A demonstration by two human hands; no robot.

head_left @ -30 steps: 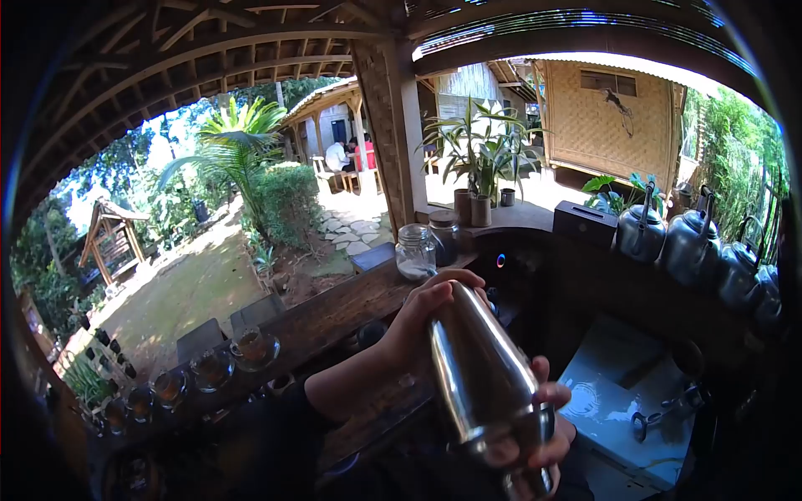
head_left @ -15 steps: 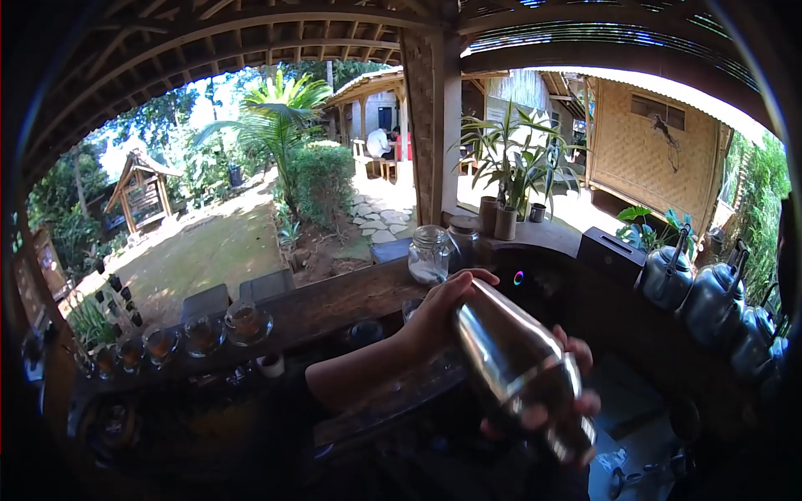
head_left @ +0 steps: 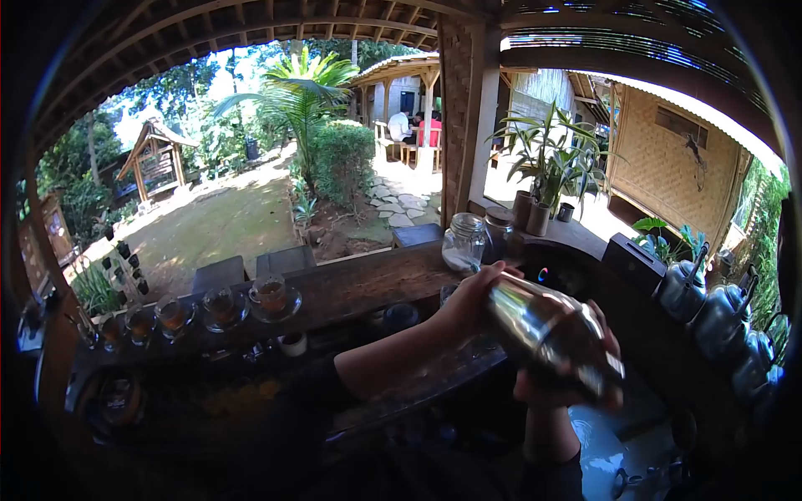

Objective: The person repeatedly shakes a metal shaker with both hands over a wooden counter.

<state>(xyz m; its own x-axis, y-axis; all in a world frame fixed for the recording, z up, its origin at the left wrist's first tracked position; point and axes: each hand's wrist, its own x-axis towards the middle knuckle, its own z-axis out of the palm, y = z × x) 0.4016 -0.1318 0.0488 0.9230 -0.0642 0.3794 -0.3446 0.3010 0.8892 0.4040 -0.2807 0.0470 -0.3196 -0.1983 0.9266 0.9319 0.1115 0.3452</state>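
Note:
A shiny metal cocktail shaker (head_left: 547, 326) is held aslant in front of me, slightly blurred. My left hand (head_left: 474, 302) is closed round its upper left end. Its lower right end lies in my right hand (head_left: 541, 389), whose fingers curl round the far side and are partly hidden by the metal. Just beyond my left hand, a glass jar with pale contents (head_left: 464, 244) stands on the wooden counter (head_left: 359, 288). Another lidded jar (head_left: 499, 232) is beside it.
Several glass cups on saucers, one a cup of brown drink (head_left: 270, 294), line the counter's left part. Metal kettles (head_left: 682, 288) stand at the right, near a dark box (head_left: 632, 258). Potted plants (head_left: 539, 219) are behind the jars. People (head_left: 401, 125) sit in the distance.
The shaker has tipped nearer to level, and both hands have moved with it. My right forearm now shows below it. The whole view has shifted, with the surroundings further right and lower.

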